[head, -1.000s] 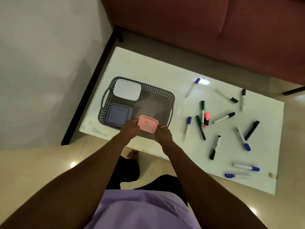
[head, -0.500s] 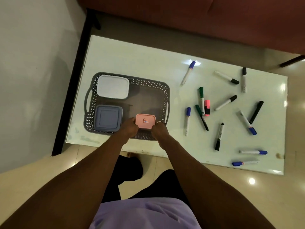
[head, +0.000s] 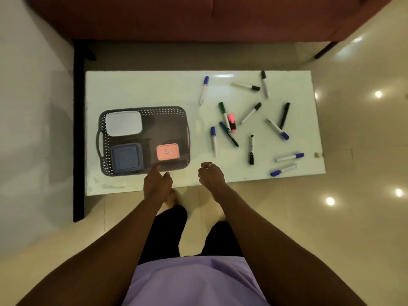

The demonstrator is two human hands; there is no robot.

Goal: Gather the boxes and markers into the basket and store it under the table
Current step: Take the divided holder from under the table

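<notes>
Three boxes (head: 167,151) lay in the basket (head: 163,108) near the surface's (head: 143,89) left edge, markers (head: 225,113) scattered toward its right; left hand (head: 157,182) and right hand (head: 210,175) hung relaxed, empty, over its near edge; sofa (head: 198,18) beyond.

One grey basket (head: 154,109) stands on the one white surface (head: 143,89). Three boxes lie inside it: one white box (head: 123,123), one blue box (head: 126,157) and one pink box (head: 168,151). Thirteen pens lie loose on the surface beside the basket: five blue-capped markers (head: 204,89), five black markers (head: 284,115), two green markers (head: 224,113) and one pink highlighter (head: 231,122). One small pale scrap (head: 317,154) sits near the right edge.
</notes>
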